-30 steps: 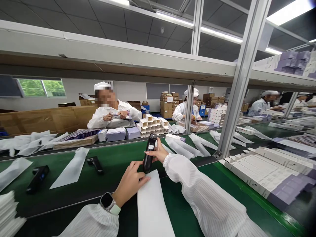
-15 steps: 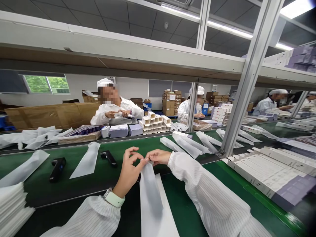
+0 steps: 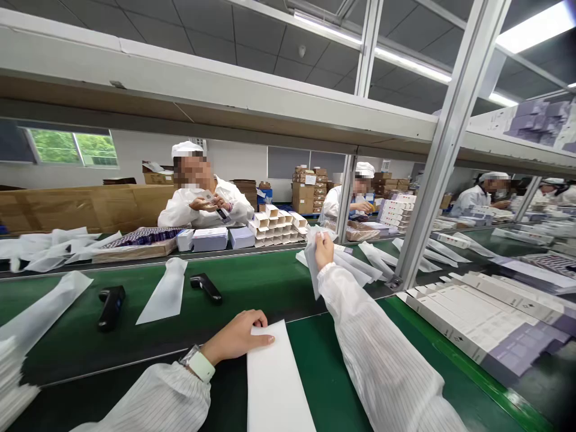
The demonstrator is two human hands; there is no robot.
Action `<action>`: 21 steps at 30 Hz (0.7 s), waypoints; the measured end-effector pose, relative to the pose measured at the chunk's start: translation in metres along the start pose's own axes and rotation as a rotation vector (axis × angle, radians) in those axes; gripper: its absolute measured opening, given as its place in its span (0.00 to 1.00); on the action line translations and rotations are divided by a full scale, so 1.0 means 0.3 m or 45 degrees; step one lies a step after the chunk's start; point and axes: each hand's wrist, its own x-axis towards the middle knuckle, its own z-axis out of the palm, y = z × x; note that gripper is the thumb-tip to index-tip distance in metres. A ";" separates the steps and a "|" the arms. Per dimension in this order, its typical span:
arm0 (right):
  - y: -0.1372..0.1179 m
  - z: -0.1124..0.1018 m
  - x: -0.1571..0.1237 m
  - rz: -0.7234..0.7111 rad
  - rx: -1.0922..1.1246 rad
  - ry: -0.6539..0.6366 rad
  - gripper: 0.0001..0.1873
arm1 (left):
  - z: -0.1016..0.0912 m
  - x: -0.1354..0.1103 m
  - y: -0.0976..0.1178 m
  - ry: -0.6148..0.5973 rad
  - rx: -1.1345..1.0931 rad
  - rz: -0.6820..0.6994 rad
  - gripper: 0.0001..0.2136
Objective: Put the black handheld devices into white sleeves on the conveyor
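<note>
My right hand point(image 3: 324, 252) is raised over the far side of the belt, with its fingers closed on the top of a translucent white sleeve point(image 3: 312, 264). The sleeve hangs down on the left of the hand. Lower and nearer, my left hand point(image 3: 238, 339) grips the far end of a long white sheet point(image 3: 276, 378), thumb on top and fingers curled at its edge. Whether this is one sheet or a stack, I cannot tell. Beyond my left hand a black scanner-like device point(image 3: 206, 288) lies by another translucent sleeve point(image 3: 164, 292) on the green belt point(image 3: 252, 279).
A second black device point(image 3: 111, 308) lies at left. Several loose sleeves point(image 3: 355, 264) spread near a metal post point(image 3: 434, 162). Flat printed cartons point(image 3: 477, 318) are piled at right. Across the belt sits a co-worker point(image 3: 207, 198) behind small open boxes point(image 3: 276, 227). A shelf point(image 3: 225, 102) runs overhead.
My right hand has moved up and away with the translucent sleeve, parting from my left hand. My left hand has dropped onto the far end of the white sheet.
</note>
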 end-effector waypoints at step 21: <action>0.031 0.536 -0.378 0.115 -0.296 -1.183 0.12 | 0.004 0.018 -0.003 0.267 0.129 0.113 0.08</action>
